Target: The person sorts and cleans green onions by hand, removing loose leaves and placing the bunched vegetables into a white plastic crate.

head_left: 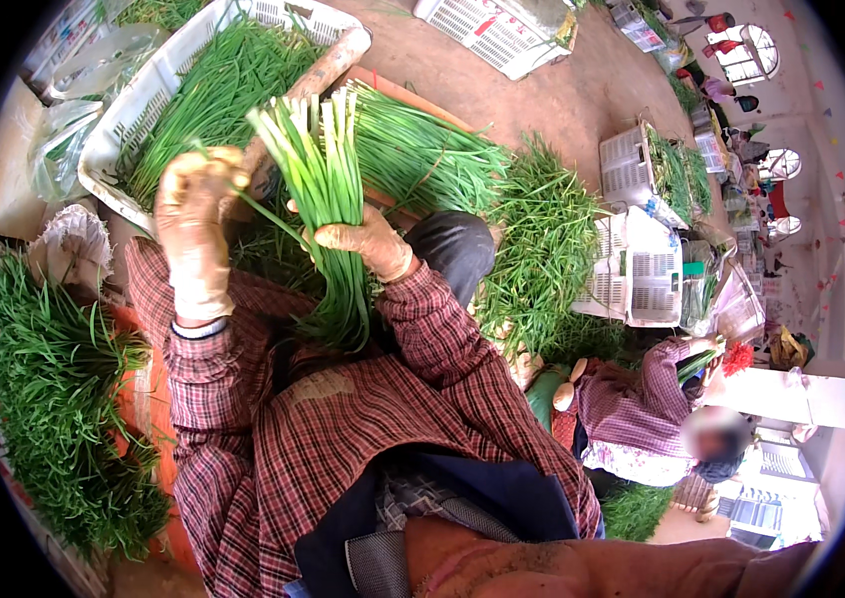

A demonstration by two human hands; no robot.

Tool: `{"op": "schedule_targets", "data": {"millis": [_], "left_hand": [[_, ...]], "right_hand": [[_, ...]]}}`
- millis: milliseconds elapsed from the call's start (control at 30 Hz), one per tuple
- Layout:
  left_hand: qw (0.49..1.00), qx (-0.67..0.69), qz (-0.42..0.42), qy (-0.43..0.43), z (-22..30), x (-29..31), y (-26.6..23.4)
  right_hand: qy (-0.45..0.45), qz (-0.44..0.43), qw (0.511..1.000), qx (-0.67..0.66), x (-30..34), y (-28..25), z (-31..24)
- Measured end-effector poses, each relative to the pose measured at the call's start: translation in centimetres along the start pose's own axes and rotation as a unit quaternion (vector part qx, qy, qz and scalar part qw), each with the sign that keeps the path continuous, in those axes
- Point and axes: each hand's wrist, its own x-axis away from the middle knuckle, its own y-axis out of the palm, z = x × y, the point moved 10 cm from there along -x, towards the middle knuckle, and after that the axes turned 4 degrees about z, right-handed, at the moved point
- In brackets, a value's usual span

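Note:
Both my hands wear thin, pale gloves. My right hand is wrapped round a thick bunch of garlic chives, with pale cut ends up and green leaves hanging down toward my lap. Left of it, my left hand is raised with its fingers curled and closed on a single chive stalk, which slants down to the bunch. The fingertips are slightly blurred. Just beyond the bunch, more chives lie in a neat pile with their pale ends together.
A white crate of chives stands at far left, a wooden log across its side. Loose chives heap to my right, others to my left. White crates stand farther right. A co-worker sits at right, holding greens.

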Motion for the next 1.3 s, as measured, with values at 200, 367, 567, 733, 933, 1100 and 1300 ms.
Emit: {"op": "schedule_targets", "data": {"millis": [200, 367, 567, 733, 933, 1100, 1300], "left_hand": [[0.988, 0.088, -0.121, -0.03, 3.8, -0.1, 0.8], [0.993, -0.112, -0.026, 0.016, 3.1, 0.0, 3.4], [0.972, -0.227, -0.017, -0.055, 2.5, -0.9, 4.0], [0.947, -0.32, -0.033, -0.028, 3.7, -0.8, 5.1], [0.964, -0.222, -0.089, 0.12, 4.9, -1.9, 4.8], [0.959, -0.267, -0.085, 0.038, 4.2, -2.4, 4.0], [0.955, -0.283, -0.086, -0.019, 3.2, -2.5, 3.7]], "right_hand": [[-0.045, 0.01, 0.999, 0.009, -0.2, -0.4, -0.8], [-0.037, 0.021, 0.998, 0.035, -0.3, -0.6, -0.1], [-0.057, 0.016, 0.995, 0.075, 0.0, 0.0, -0.6], [-0.051, 0.002, 0.993, 0.11, -0.2, -0.3, -0.2], [-0.048, -0.005, 0.996, 0.077, -0.2, 0.4, -0.3], [-0.05, -0.001, 0.996, 0.075, -0.4, 0.3, -0.1], [-0.048, -0.003, 0.997, 0.056, -0.3, 0.2, 0.1]]}}
